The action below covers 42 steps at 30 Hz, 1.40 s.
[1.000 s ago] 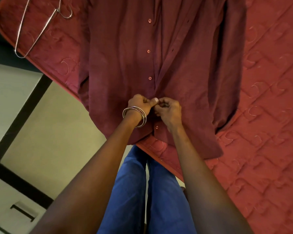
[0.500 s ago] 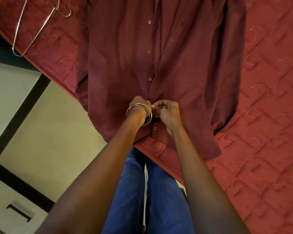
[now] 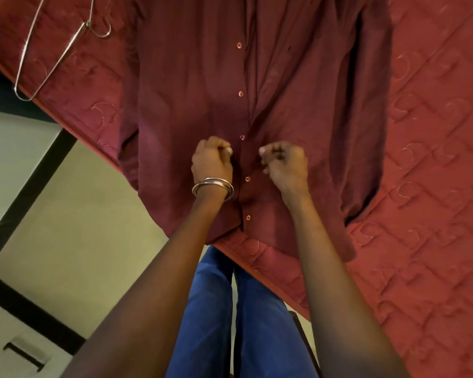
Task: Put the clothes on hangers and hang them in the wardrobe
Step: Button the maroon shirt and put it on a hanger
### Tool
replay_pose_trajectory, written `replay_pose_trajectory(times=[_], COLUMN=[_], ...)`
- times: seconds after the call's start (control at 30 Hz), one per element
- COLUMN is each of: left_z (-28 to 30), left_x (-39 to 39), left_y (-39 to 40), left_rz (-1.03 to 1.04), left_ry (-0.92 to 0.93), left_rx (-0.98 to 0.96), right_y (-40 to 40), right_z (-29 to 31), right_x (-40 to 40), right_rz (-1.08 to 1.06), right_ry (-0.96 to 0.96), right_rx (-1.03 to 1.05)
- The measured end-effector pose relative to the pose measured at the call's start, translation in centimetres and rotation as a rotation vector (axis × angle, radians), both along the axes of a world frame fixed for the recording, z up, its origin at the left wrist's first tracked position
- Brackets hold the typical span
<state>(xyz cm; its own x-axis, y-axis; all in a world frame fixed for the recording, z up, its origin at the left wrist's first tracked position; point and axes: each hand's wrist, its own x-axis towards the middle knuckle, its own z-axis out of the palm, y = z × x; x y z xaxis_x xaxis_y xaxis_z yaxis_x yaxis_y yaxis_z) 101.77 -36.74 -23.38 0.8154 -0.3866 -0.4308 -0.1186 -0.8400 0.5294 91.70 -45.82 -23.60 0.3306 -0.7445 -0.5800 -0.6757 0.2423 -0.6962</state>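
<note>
Red quilted mattress (image 3: 434, 186) filling the right and upper field, cut off at top and right edges; corner at upper left. Pale floor tiles (image 3: 74, 214) with dark joints at left, partly out of frame. Maroon button-front shirt (image 3: 189, 91) laid flat on the mattress, front up, collar and shoulders cut off by the top edge, hem overhanging the near mattress edge. Right sleeve of shirt along the right side, cuff end hard to make out in shadow. Blue trousers (image 3: 216, 309) of the person below the mattress edge, feet not visible. Wire hanger (image 3: 52, 58) lying on the mattress at upper left, well apart from the shirt placket, hook near the shirt's left side; upper part cut off by the frame edge, lower corner reaching the mattress edge. Left hand (image 3: 212, 165) just left of the button line, fingers curled into a loose fist, thumb tip showing; resting on or just above the cloth, contact not determinable; nothing seen gripped. Right hand (image 3: 286, 166) just right of the button line, fingers curled inward, fingertips blurred; whether any cloth pinched cannot be told. Hands apart, one button (image 3: 247, 178) between the wrists. Bangles (image 3: 213, 186) on left wrist.
</note>
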Motion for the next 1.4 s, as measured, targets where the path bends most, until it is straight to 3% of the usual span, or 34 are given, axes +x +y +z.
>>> replay_pose_trajectory(times=[0.07, 0.13, 0.23, 0.33, 0.5, 0.57, 0.63, 0.83, 1.0, 1.13, 1.27, 1.4], left_z=[-0.5, -1.3, -2.8, -3.5, -2.3, -2.3, -2.3, -2.3, -1.9, -1.7, -1.4, -1.0], left_x=[1.0, 1.9, 2.9, 3.2, 2.6, 2.3, 2.3, 2.7, 3.2, 3.4, 3.5, 3.7], left_y=[-0.9, -2.0, -2.9, -2.9, -3.4, -3.6, -3.9, -3.9, -4.2, -4.1, -4.1, -3.8], left_rz=[0.056, 0.073, 0.082, 0.069, -0.122, -0.123, -0.092, 0.144, 0.139, 0.186, 0.166, 0.026], left_ry=[0.056, 0.153, 0.237, 0.257, 0.127, 0.093, 0.118, 0.291, 0.312, 0.308, 0.341, 0.307], left_rx=[-0.133, -0.143, -0.059, -0.030, 0.040, 0.082, 0.103, -0.071, -0.115, -0.143, -0.179, -0.191], right_y=[-0.5, -0.5, 0.3, 0.2, -0.2, 0.2, 0.4, 1.0, 1.0, 0.5, 0.0, -1.0], right_z=[0.4, 0.6, -0.7, -1.6, -2.1, -2.0, -1.7, -0.8, -0.9, -1.3, -1.5, -1.2], right_x=[1.7, 3.8, 5.9, 5.5, 3.5, 3.1, 3.2, 4.8, 4.9, 4.5, 4.0, 3.7], right_rz=[-0.039, 0.052, 0.248, 0.235, -0.110, -0.156, -0.081, 0.163, 0.167, 0.192, -0.067, -0.140], right_ry=[-0.067, -0.048, 0.219, 0.361, 0.113, 0.044, 0.047, 0.183, 0.186, 0.036, -0.151, -0.226], right_rx=[-0.165, -0.207, -0.296, -0.300, -0.100, -0.029, -0.081, -0.402, -0.459, -0.318, 0.120, 0.274])
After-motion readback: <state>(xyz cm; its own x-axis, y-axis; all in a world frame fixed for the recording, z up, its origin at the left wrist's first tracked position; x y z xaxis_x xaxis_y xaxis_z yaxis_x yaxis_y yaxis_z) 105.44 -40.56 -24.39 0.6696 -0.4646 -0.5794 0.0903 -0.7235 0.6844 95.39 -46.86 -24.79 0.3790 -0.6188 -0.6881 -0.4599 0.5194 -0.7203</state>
